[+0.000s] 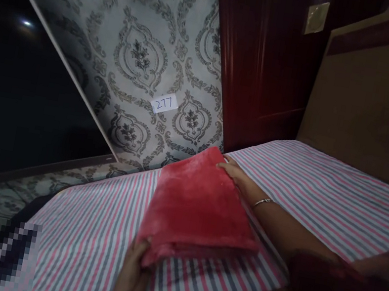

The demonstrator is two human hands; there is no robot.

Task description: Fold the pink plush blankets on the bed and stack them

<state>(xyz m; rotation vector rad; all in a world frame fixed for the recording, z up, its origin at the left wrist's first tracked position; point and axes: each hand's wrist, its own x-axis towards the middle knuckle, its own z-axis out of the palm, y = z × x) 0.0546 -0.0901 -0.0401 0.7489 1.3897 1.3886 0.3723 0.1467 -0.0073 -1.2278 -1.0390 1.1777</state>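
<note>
A red, plush folded blanket lies over the striped sheet, its near edge showing stacked layers. My left hand is closed on the blanket's near left corner; part of its fingers is hidden by the cloth. At the far right edge my right hand grips the blanket, thumb side on top and the other fingers partly out of sight. A thin metal bracelet circles my right wrist.
Patterned wallpaper bears a paper label reading 277. A dark glossy panel stands at left, a red-brown wooden panel behind, and a brown board at right. The sheet's near edge ends above a dark area.
</note>
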